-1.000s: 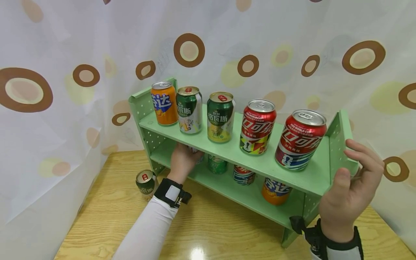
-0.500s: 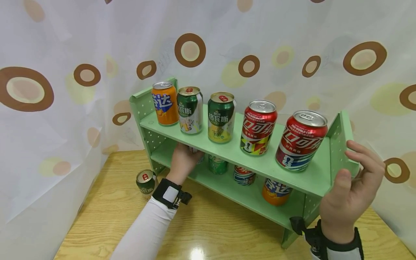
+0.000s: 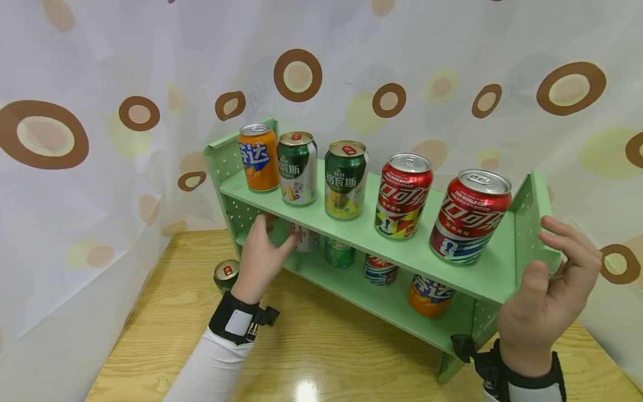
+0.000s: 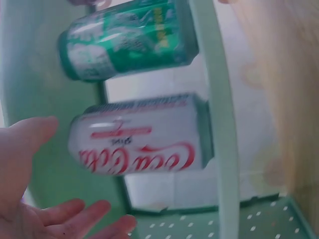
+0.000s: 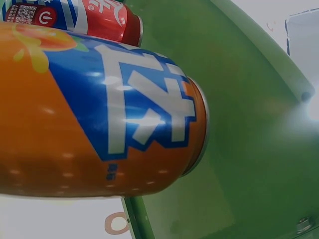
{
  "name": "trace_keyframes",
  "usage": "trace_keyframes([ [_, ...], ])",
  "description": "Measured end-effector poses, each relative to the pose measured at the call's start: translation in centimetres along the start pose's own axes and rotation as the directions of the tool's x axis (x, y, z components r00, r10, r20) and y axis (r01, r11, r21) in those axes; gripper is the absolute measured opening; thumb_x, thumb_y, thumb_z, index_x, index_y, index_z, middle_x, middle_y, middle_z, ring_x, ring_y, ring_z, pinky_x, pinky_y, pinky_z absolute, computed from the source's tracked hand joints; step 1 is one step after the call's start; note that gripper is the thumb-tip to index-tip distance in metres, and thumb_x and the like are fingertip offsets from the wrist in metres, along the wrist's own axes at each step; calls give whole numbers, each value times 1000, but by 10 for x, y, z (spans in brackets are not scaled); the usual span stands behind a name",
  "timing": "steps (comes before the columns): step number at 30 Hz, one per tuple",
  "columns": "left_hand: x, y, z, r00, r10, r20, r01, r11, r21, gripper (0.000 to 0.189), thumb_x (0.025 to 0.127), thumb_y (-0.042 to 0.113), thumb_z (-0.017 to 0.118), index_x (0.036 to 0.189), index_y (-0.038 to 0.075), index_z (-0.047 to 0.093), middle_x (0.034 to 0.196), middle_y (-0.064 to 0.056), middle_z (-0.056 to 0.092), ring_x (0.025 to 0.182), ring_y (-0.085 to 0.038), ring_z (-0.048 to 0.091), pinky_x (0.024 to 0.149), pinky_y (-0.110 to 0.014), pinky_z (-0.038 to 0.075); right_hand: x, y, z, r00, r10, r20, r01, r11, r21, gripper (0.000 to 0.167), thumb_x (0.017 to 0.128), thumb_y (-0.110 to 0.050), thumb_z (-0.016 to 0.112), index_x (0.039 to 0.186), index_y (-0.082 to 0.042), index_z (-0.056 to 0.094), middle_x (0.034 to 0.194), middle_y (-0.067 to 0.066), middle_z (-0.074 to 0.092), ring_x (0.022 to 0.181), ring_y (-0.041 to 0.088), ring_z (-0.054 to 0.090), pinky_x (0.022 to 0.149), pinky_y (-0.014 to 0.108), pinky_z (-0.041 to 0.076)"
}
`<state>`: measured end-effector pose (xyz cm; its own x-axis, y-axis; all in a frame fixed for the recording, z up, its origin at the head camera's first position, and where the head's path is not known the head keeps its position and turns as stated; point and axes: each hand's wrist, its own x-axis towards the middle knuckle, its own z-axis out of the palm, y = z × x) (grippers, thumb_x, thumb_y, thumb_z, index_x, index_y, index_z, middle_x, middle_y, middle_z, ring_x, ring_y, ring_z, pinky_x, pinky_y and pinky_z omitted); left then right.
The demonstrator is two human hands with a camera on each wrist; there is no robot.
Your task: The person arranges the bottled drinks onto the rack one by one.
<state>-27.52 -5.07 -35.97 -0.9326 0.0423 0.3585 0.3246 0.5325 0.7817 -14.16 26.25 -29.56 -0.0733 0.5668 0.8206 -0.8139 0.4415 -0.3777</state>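
Observation:
A white Coca-Cola can [image 3: 307,240] stands on the lower board of a green two-tier shelf [image 3: 382,310]. My left hand [image 3: 260,259] is just left of it, thumb and fingers spread, with a gap to the can [image 4: 142,137] in the left wrist view. Beside that can stands a green can [image 4: 129,45]. My right hand [image 3: 550,307] holds the shelf's right side panel [image 3: 531,229] at its front edge, some fingers hidden behind it. An orange can [image 5: 124,119] fills much of the right wrist view.
On the upper board stand an orange can [image 3: 261,167], two green-and-gold-topped cans and two red cans [image 3: 469,218]. A dark green can [image 3: 226,273] sits on the wooden table [image 3: 311,357], left of the shelf. Patterned cloth [image 3: 341,67] hangs behind.
My left hand has let go of the white can and drawn left and toward me, its fingers spreading. The white can now shows on the lower board. My right hand stays put.

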Motion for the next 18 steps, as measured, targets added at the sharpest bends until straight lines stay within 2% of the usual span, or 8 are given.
trace_keyframes([
  [3,-8,0,-11,999,-23,-32,24,999,26,65,95,33,74,145,2,46,144,-17,55,133,-36,53,110,-52,46,0,0,0,1000,3,1,-3,1000,0,44,93,-32,73,98,10,58,117,15,63,120,27,55,111,33,35],
  [10,-27,-5,-34,993,-41,-114,43,999,16,71,93,29,78,149,3,43,147,-16,53,138,-36,49,112,-54,43,0,0,0,1000,1,4,-1,1000,-2,42,94,-30,72,98,10,58,117,15,63,120,26,55,112,34,34],
  [15,-37,-14,-43,985,-54,-167,61,997,39,76,90,30,82,149,2,42,148,-18,51,141,-37,45,116,-55,38,0,0,-1,1000,1,6,-1,1000,2,42,94,-30,72,98,10,58,117,16,63,120,26,55,112,34,34],
  [18,-43,-21,-48,979,-69,-193,78,996,39,76,90,29,82,149,1,43,148,-19,50,141,-38,44,112,-56,42,0,0,-1,1000,2,8,-2,1000,0,42,94,-30,72,98,10,58,117,16,63,120,26,55,111,34,35],
])
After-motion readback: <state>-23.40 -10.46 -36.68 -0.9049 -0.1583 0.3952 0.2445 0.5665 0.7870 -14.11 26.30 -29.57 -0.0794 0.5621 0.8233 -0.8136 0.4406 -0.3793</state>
